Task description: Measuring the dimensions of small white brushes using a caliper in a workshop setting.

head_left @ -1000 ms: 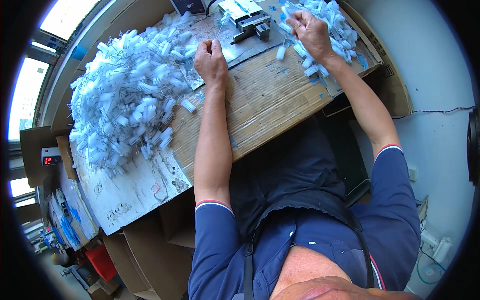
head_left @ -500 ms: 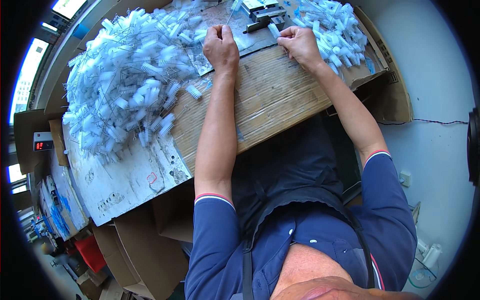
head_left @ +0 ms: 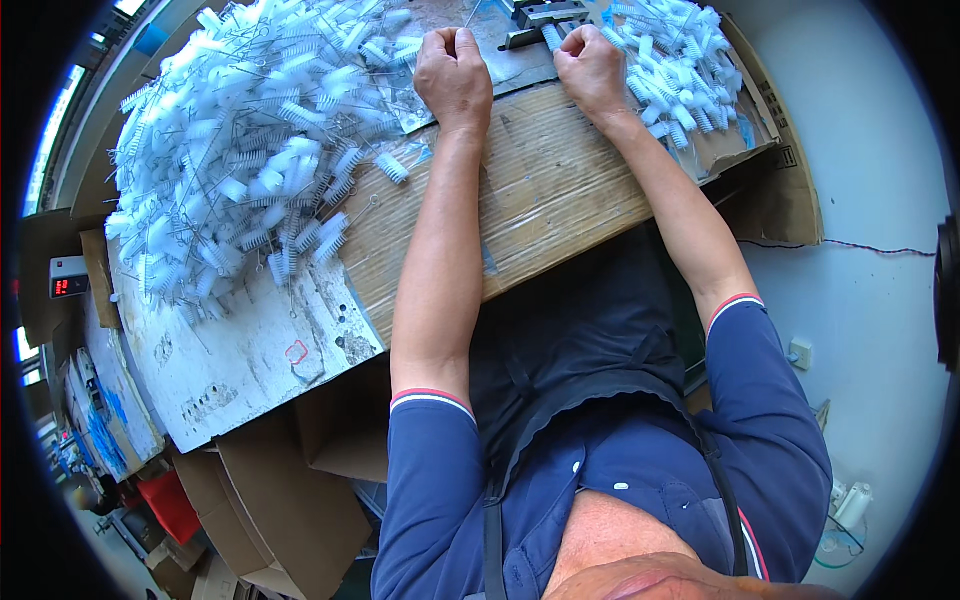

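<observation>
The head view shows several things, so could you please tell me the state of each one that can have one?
Left hand: closed, pinching a thin wire.
Right hand: closed, pinching a white brush near the metal fixture.
Metal fixture: partly out of frame; setting unclear.
Left brush pile: large, loosely heaped.
Right brush pile: smaller, loosely heaped.
Display box: lit, showing red digits.

Open lane over the cardboard sheet [head_left: 560, 170], heaps on both flanks
A hand could pass between the left hand [head_left: 455, 82] and right hand [head_left: 592, 72] as far as the metal fixture [head_left: 550, 14]; a large brush heap [head_left: 240, 150] blocks the left, a smaller brush heap [head_left: 690, 85] the right, and a loose brush [head_left: 392, 168] lies in the way beside the left forearm [head_left: 438, 270]
</observation>
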A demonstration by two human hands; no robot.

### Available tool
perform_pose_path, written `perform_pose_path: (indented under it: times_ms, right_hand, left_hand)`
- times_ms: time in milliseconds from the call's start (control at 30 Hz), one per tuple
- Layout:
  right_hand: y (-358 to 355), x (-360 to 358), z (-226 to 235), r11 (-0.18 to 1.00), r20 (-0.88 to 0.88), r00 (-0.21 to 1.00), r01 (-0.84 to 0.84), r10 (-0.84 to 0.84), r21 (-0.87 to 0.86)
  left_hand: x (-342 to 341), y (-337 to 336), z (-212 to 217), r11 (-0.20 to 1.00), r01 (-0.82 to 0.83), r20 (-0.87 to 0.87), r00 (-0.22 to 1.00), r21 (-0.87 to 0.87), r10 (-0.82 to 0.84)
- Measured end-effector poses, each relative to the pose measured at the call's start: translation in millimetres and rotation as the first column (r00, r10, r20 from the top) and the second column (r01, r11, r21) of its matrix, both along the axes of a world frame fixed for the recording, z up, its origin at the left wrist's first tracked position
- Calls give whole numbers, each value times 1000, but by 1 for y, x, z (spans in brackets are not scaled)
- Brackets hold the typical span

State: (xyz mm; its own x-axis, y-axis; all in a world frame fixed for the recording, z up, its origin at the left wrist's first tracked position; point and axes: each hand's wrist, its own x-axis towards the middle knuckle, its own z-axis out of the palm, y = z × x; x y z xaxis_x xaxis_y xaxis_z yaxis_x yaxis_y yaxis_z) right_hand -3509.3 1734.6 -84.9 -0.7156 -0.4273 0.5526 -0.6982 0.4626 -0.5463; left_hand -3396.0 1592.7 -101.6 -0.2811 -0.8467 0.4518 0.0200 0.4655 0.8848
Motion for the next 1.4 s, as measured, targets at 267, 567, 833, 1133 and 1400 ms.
perform_pose_path:
  times_ms: [267, 567, 833, 1133, 1400]
  right_hand:
    - [-2, -1, 1, 999, 51, 999, 8, -6, -31]
    - [1, -3, 0, 1000, 105, 994, -8, 10, -23]
    - [23, 3, 10, 883, 113, 987, -48, 114, -467]
    - [68, -8, 31, 864, -233, 972, 132, -17, 486]
    - [62, -18, 31, 810, -260, 955, 38, 143, 585]
  left_hand:
    - [0, 2, 4, 985, -116, 5, 993, -127, 117]
    - [1, 0, 4, 921, -181, -5, 981, -345, 192]
    - [-5, 11, 5, 938, 96, 283, 959, -332, 2]
    - [-7, 13, 6, 872, 127, 329, 944, -473, 41]
    - [-16, 12, 4, 713, 202, 464, 865, -671, 191]
